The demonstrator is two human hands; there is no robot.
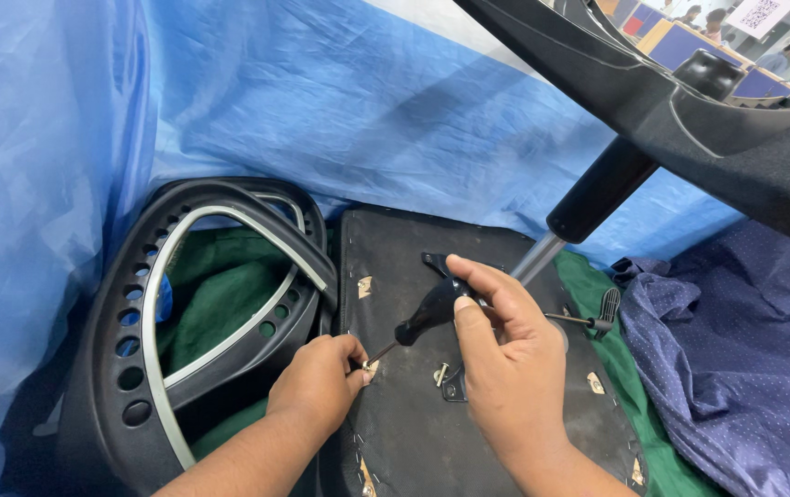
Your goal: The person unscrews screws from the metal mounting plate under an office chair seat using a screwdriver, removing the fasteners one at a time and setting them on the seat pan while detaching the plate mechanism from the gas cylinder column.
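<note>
Black-handled screwdriver (432,313) angled down onto the upturned seat underside (404,267).

My right hand (505,359) has its grip closed around the bulbous handle, thumb pressed on top; it looks stiff, light and grippy, best held at that fat end. Below the grip, the thin shaft slants to a fastener, where my left hand (319,382) pinches narrowly at the tip. Left of that lies a perforated black chair back (128,368); above the grip, the gas-lift column (588,207).

Left hand (319,379), right hand (505,354): bare, forearms sleeveless, no rings or gloves.
</note>
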